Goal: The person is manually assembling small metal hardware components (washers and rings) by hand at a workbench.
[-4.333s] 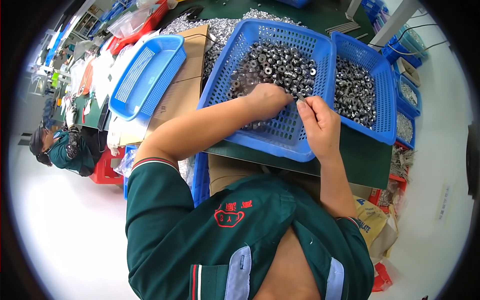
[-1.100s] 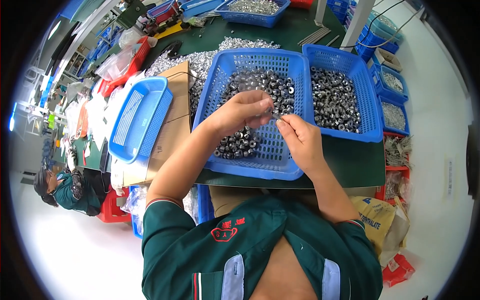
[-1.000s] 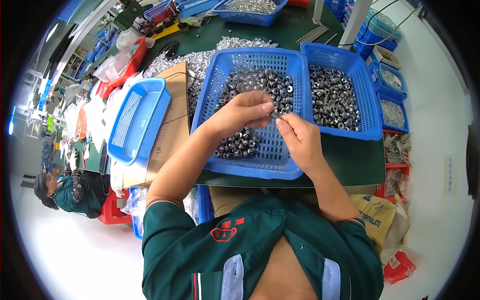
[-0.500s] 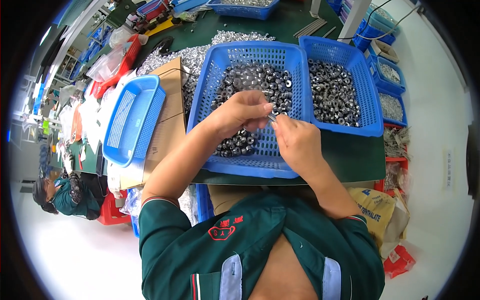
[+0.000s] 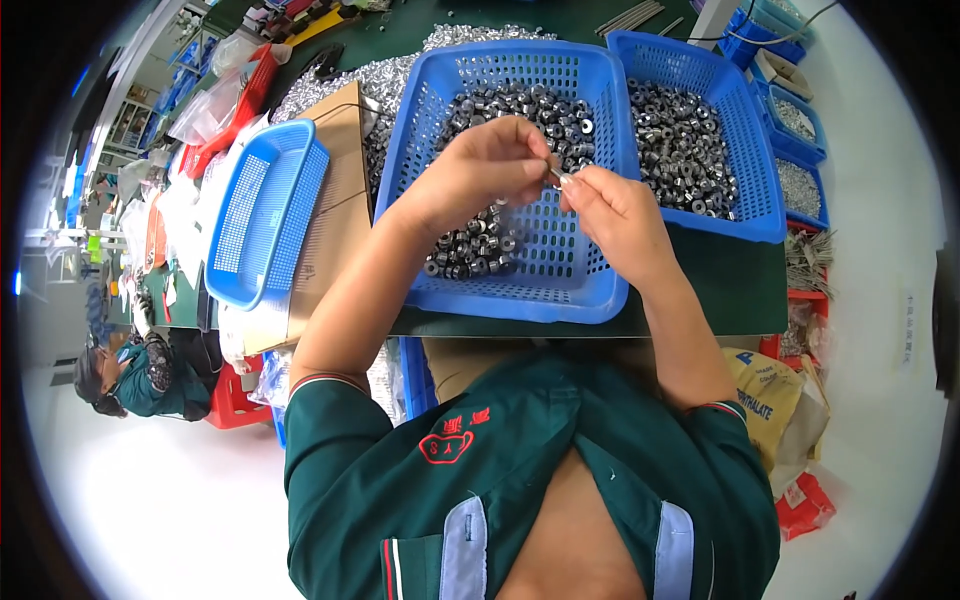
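Note:
Both my hands meet over the middle blue basket (image 5: 520, 302), fingertips close together. A small, slim silvery metal piece (image 5: 557, 177) shows between them. My left hand (image 5: 492, 172) is closed, thumb and fingers pinching one end; its curled fingers hide part of what they hold. My right hand (image 5: 625, 222) is closed too, its thumb and forefinger pinching the other end. Below them lie many short, shiny metal rings (image 5: 470, 250) with dark centre holes, heaped in the basket's back and left parts. The basket's slotted floor shows at the front right.
On the right stands another blue basket (image 5: 735, 228) full of similar rings. An upright-edged blue basket (image 5: 285, 215) rests on cardboard (image 5: 340, 210) at left. Loose silvery parts (image 5: 385, 80) cover the table behind. A co-worker (image 5: 150, 375) sits far left. A yellow sack (image 5: 765, 400) stands right.
The whole view has shifted, so the baskets appear higher in the picture. My hands are slightly farther over the basket and to the right, still pinching the metal piece.

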Action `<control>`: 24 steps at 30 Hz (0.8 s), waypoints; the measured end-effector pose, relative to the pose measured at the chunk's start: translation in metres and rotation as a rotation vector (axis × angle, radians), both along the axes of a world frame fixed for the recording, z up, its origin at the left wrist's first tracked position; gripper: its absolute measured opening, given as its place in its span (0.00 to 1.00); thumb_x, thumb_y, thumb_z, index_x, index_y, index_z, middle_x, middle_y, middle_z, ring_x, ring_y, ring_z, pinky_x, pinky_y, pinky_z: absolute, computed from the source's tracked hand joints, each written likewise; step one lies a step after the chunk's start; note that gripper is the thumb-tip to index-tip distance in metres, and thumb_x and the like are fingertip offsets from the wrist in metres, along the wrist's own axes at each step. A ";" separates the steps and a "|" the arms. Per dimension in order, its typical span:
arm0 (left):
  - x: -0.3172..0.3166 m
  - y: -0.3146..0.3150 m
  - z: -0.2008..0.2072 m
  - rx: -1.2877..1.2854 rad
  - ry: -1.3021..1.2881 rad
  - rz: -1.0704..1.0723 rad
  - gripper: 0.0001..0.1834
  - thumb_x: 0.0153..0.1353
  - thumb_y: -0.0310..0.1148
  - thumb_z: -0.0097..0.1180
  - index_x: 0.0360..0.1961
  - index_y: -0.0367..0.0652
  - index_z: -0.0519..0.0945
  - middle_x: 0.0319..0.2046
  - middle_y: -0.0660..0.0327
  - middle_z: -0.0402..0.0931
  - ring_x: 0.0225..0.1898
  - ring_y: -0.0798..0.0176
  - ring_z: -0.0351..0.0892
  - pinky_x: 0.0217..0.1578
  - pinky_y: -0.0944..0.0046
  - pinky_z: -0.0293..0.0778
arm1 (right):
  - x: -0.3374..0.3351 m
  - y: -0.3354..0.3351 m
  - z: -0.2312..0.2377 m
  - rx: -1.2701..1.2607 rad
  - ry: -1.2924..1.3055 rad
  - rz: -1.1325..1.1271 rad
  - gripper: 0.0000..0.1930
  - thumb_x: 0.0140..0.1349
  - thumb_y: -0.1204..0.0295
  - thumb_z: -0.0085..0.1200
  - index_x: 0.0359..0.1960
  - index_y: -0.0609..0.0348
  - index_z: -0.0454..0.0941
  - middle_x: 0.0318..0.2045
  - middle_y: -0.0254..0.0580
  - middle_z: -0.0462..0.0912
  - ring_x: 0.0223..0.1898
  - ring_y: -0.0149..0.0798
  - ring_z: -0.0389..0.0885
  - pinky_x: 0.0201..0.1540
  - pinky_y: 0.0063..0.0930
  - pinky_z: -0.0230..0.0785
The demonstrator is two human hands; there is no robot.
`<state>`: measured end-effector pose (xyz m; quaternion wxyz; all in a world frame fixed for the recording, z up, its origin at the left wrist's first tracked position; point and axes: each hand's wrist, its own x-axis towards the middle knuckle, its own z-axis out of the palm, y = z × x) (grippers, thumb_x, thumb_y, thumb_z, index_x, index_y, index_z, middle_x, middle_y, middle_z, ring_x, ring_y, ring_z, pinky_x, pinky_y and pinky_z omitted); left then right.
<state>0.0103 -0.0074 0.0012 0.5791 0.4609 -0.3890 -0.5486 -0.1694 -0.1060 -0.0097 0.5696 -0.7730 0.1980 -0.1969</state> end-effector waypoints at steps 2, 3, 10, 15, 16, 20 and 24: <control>0.005 -0.001 0.001 0.079 0.152 0.034 0.07 0.62 0.31 0.52 0.39 0.41 0.73 0.33 0.60 0.76 0.25 0.70 0.71 0.21 0.73 0.64 | 0.000 0.005 -0.003 -0.108 -0.025 -0.044 0.13 0.66 0.65 0.48 0.29 0.62 0.75 0.15 0.38 0.71 0.18 0.34 0.69 0.21 0.28 0.59; 0.007 0.000 0.000 0.080 0.150 0.036 0.07 0.62 0.31 0.52 0.39 0.41 0.73 0.33 0.60 0.76 0.25 0.70 0.71 0.21 0.73 0.64 | -0.001 0.007 -0.005 -0.220 -0.049 -0.087 0.14 0.65 0.62 0.49 0.28 0.60 0.76 0.17 0.48 0.75 0.19 0.48 0.76 0.22 0.36 0.63; -0.001 0.000 -0.031 0.138 -1.151 -0.063 0.14 0.50 0.41 0.62 0.28 0.40 0.79 0.27 0.52 0.80 0.28 0.53 0.80 0.31 0.54 0.74 | -0.002 0.012 -0.015 -0.311 -0.136 -0.118 0.13 0.65 0.64 0.50 0.27 0.59 0.75 0.17 0.49 0.74 0.19 0.51 0.74 0.21 0.39 0.62; -0.012 0.001 -0.038 0.392 -1.627 -0.302 0.16 0.48 0.45 0.61 0.31 0.45 0.82 0.29 0.52 0.81 0.34 0.48 0.82 0.34 0.51 0.77 | -0.002 0.013 -0.012 -0.375 -0.115 -0.115 0.12 0.64 0.64 0.51 0.26 0.59 0.73 0.16 0.50 0.73 0.18 0.51 0.74 0.20 0.41 0.60; -0.014 0.001 -0.039 0.445 -1.678 -0.377 0.15 0.48 0.45 0.60 0.31 0.46 0.82 0.29 0.52 0.81 0.34 0.48 0.82 0.33 0.51 0.76 | -0.002 0.012 -0.013 -0.376 -0.117 -0.116 0.12 0.64 0.64 0.51 0.26 0.59 0.73 0.16 0.50 0.73 0.18 0.51 0.74 0.20 0.41 0.60; -0.017 -0.004 -0.032 0.422 -1.626 -0.420 0.16 0.53 0.46 0.57 0.34 0.45 0.81 0.30 0.52 0.81 0.35 0.48 0.81 0.36 0.52 0.76 | -0.002 0.011 -0.011 -0.375 -0.134 -0.118 0.12 0.64 0.65 0.51 0.26 0.59 0.73 0.15 0.49 0.73 0.18 0.51 0.74 0.20 0.40 0.61; -0.006 -0.008 -0.030 0.245 -1.232 -0.233 0.16 0.56 0.43 0.57 0.35 0.40 0.80 0.30 0.50 0.80 0.34 0.50 0.81 0.36 0.55 0.75 | -0.003 0.012 -0.008 -0.327 -0.142 -0.117 0.12 0.64 0.65 0.50 0.27 0.60 0.73 0.16 0.50 0.74 0.19 0.51 0.75 0.21 0.40 0.61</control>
